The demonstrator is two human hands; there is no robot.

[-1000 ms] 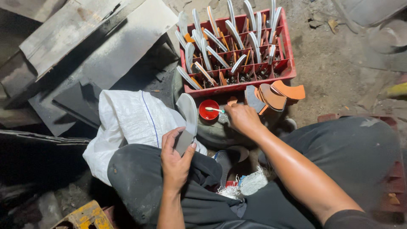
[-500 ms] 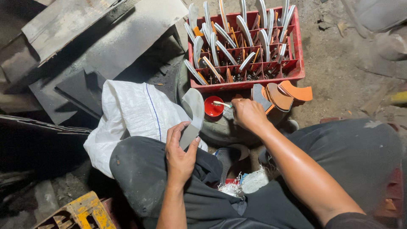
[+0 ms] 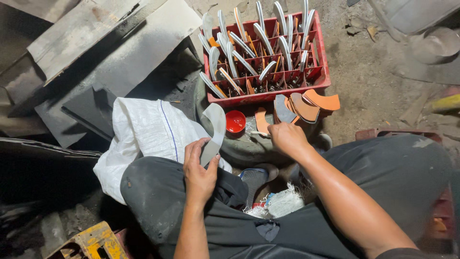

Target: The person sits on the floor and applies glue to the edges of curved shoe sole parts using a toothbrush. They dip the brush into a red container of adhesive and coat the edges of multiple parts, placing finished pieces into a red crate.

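Left hand [image 3: 199, 168] stays clamped on curved blade [image 3: 214, 132]; right hand [image 3: 286, 137], closed, has shifted past red cup [image 3: 235, 121]

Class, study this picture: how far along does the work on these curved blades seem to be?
Done, it seems: many blades stand in the red crate. In hand: the left hand holds one curved blade; the right hand holds a small tool beside the red cup. Possibly left: orange pieces piled beside the crate.

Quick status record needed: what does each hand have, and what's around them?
left hand: grips a curved grey blade resting on the knee
right hand: holds a small brush, tip hidden, beside the red bowl
ahead: red crate of upright blades
right of bowl: stacked orange pieces
left: white sack
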